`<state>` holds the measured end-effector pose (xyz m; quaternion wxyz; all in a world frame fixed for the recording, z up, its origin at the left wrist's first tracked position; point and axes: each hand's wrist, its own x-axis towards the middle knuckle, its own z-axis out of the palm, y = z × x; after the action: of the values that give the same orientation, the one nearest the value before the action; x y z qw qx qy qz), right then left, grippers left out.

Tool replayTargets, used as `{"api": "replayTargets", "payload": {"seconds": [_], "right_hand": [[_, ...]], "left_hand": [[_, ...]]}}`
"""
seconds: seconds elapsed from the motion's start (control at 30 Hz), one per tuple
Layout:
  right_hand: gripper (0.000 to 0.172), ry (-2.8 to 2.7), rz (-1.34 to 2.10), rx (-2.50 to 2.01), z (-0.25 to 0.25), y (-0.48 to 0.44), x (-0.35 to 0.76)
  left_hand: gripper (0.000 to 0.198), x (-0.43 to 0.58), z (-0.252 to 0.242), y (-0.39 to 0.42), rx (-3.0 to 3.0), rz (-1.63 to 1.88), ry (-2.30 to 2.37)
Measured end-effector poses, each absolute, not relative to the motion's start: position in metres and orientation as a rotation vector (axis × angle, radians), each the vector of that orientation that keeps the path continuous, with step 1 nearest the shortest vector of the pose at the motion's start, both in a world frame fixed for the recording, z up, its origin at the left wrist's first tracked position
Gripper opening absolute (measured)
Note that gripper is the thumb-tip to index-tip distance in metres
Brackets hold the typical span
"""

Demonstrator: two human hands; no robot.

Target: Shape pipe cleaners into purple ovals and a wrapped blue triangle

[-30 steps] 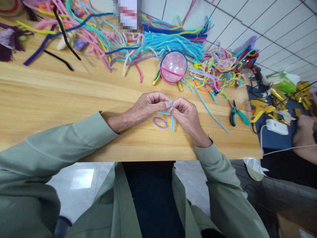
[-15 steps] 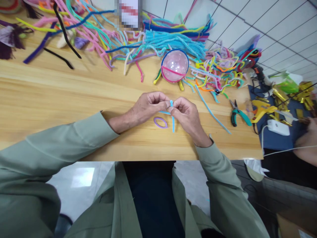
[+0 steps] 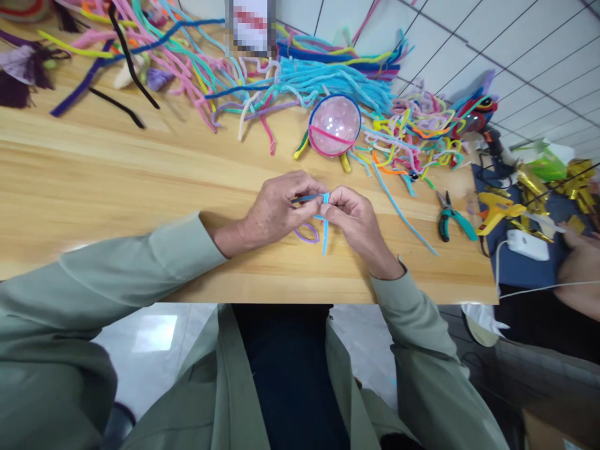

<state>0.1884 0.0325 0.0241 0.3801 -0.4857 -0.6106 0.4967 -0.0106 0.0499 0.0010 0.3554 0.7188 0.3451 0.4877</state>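
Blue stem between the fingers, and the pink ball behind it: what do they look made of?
The blue stem is fuzzy and matte and holds sharp bends, so it is likely chenille pile over thin wire. The pink ball has a see-through, glossy shell with bright highlights, so it is probably thin hard plastic.

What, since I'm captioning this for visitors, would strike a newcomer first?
The bright heap of pipe cleaners sprawling across the far side of the wooden table, with a clear pink ball at its near edge. Mid-table, the left hand and right hand pinch a light blue pipe cleaner by a purple loop.
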Motion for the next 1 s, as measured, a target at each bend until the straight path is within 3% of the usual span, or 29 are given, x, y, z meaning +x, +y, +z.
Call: {"api": "replayTargets", "payload": {"seconds": [0.27,1.0], "right_hand": [[0.035,-1.571,1.258,-1.224,0.0259,0.0323,0.1871],[0.032,-1.561,1.222,-1.248,0.0258,0.0307,0.1838]], "left_hand": [[0.020,-0.0122,-0.0007,0.0480,1.946,1.261,0.915],[0.015,-0.0102,-0.0042,0.0468,1.897,1.273,0.962]]}}
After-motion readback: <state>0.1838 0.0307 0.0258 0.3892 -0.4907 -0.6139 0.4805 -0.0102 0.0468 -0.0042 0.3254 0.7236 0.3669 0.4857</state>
